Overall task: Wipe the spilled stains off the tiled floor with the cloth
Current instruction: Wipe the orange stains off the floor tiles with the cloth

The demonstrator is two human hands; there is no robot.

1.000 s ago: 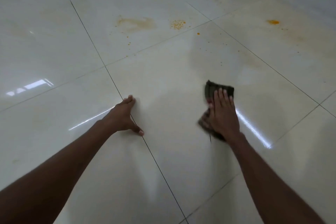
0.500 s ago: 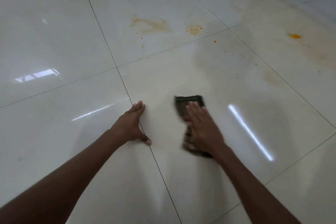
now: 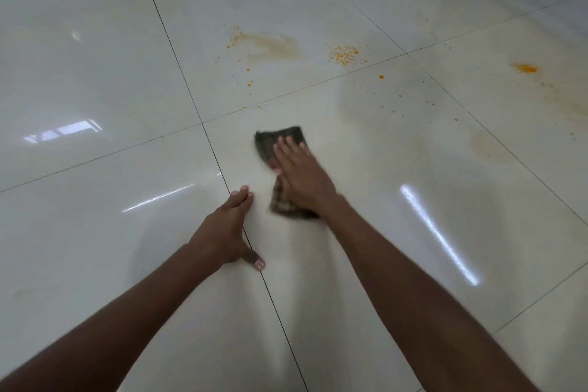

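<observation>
The main risk is that the cloth [image 3: 280, 149] smears the spill instead of lifting it: the orange-brown stains [image 3: 273, 44] lie well beyond it, on the far tile and off to the right, and a dark, already used cloth dragged through them could spread a wider film over the glossy floor [image 3: 95, 73]. The scattered orange specks [image 3: 343, 56] could simply be pushed ahead of the leading edge. A wet sheen on tiles this shiny also looks slippery, and the left hand [image 3: 226, 229], which seems to carry body weight, could slide if it meets a damp patch. The cloth could bunch up too, since nothing pinches it; only downward pressure keeps it moving with the palm. The right hand [image 3: 299, 178] lies flat on the cloth with straight fingers pointing away from the person and slightly left, an open grip pressing rather than clutching, the arm stretched forward; its outline is a little blurred. The cloth shows past the fingertips and beside the wrist, on the tile just right of the grout line [image 3: 219, 165]. The left hand is planted on that grout line, fingers straight and together, thumb splayed toward the person, holding nothing, just left of the cloth but not touching it.
</observation>
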